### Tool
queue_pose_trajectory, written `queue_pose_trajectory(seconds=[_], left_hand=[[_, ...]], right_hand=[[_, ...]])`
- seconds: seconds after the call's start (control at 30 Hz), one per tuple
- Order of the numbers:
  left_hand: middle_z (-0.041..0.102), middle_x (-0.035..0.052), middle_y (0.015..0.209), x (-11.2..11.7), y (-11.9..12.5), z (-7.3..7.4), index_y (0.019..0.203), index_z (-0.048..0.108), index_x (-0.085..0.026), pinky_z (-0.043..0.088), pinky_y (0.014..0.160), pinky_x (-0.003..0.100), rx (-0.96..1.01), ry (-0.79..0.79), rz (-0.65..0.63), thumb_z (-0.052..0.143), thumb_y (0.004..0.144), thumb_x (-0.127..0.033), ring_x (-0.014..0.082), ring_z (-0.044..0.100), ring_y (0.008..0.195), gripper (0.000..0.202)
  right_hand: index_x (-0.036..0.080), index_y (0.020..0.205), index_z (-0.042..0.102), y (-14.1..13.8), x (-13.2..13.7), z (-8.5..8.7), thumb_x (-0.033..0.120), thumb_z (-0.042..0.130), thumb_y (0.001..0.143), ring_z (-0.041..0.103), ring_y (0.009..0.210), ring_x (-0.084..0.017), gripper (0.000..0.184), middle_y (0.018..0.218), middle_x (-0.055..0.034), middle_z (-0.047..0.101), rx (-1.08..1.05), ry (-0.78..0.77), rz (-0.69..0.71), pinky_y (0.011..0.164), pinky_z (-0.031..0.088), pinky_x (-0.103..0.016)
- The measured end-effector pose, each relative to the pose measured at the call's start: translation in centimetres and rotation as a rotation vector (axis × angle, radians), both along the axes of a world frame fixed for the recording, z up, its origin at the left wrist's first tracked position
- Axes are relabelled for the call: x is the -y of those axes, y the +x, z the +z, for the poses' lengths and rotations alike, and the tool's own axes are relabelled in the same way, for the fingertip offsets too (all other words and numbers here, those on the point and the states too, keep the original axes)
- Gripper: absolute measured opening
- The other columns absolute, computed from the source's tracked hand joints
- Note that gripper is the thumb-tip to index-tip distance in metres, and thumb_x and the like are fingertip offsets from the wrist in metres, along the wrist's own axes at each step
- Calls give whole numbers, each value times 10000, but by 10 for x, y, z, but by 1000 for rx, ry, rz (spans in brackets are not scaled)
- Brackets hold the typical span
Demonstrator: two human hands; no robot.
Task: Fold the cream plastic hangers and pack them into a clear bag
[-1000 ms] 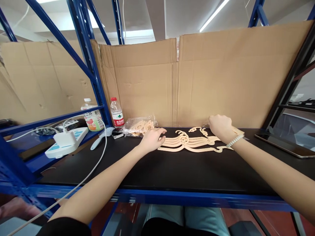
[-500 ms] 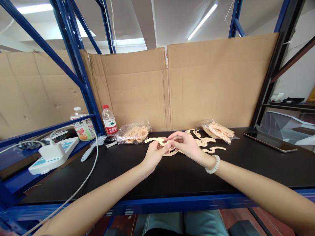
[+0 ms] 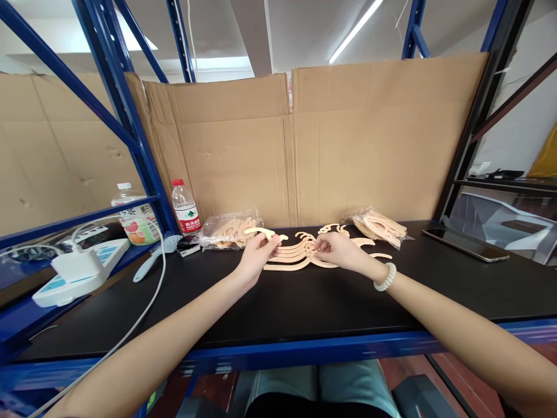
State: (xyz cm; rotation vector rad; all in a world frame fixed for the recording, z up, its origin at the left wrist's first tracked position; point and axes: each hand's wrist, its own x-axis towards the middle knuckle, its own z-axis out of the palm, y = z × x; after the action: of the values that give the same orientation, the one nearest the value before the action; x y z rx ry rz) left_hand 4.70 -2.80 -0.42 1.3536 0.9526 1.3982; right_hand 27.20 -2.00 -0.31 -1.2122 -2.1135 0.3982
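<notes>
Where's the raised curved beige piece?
In the head view, just left of centre, the curved beige piece is in the left hand, near the left clear plastic bag.

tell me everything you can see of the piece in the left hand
The curved piece is slim, pale cream and smooth-looking; wood or plastic, I can't tell. The left hand pinches it between thumb and fingers, hiding its middle. One rounded end sticks out leftward, overlapping the clear bag in view; a shorter bit shows right of the fingertips.

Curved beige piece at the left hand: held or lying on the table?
Held: the left hand pinches the curved beige piece, whose end sticks out past the thumb, across the view of the clear bag.
</notes>
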Motion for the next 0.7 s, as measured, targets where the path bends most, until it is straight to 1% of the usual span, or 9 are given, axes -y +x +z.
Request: queue_pose_trajectory(seconds=[0.07,0.13,0.2,0.27,0.43,0.57,0.7], left_hand=[[586,-10,701,-6,-4,1,706,563,-135,431,653,253,20,-30,30,792,645,-389,81,530,615,347],[557,-26,626,-9,-5,1,673,527,-144,406,613,241,22,-43,53,790,649,-365,76,503,581,343],[524,-42,560,-10,-6,2,658,495,-158,393,596,237,14,-42,56,780,665,-345,78,485,564,342],[518,-46,542,-9,-6,4,667,487,-164,397,604,239,8,-42,39,776,674,-331,80,481,564,334],[533,-42,579,-10,-11,10,664,493,-163,397,609,232,23,-66,-84,812,642,-300,77,491,584,348],[547,-34,673,-9,-15,15,698,564,-142,405,647,215,66,-59,-196,838,625,-259,66,503,645,306],[552,-30,696,0,-18,18,683,574,-146,418,682,225,88,-92,-261,857,589,-197,73,514,674,303]], right_hand=[[174,687,584,1,3,-3,217,657,735,595,635,-155,97,678,-18,639,168,-5,-34,572,411,-258],[178,612,546,-1,7,-4,207,655,737,570,597,-146,168,636,-11,620,271,-21,-36,546,366,-256],[179,576,516,-4,10,-5,184,642,746,555,590,-140,211,622,-8,609,312,-19,-33,541,338,-256],[181,582,501,-6,10,-5,163,620,756,543,593,-134,211,638,-7,605,309,-7,-34,540,322,-257],[195,646,461,-1,3,-10,179,596,764,494,556,-121,180,622,20,560,226,40,-9,523,313,-253],[203,735,465,7,-4,-11,239,592,798,521,604,-126,147,676,20,562,55,105,56,561,383,-250],[204,862,506,14,-5,-7,277,610,795,568,655,-142,144,720,12,579,-112,53,134,618,457,-274]])
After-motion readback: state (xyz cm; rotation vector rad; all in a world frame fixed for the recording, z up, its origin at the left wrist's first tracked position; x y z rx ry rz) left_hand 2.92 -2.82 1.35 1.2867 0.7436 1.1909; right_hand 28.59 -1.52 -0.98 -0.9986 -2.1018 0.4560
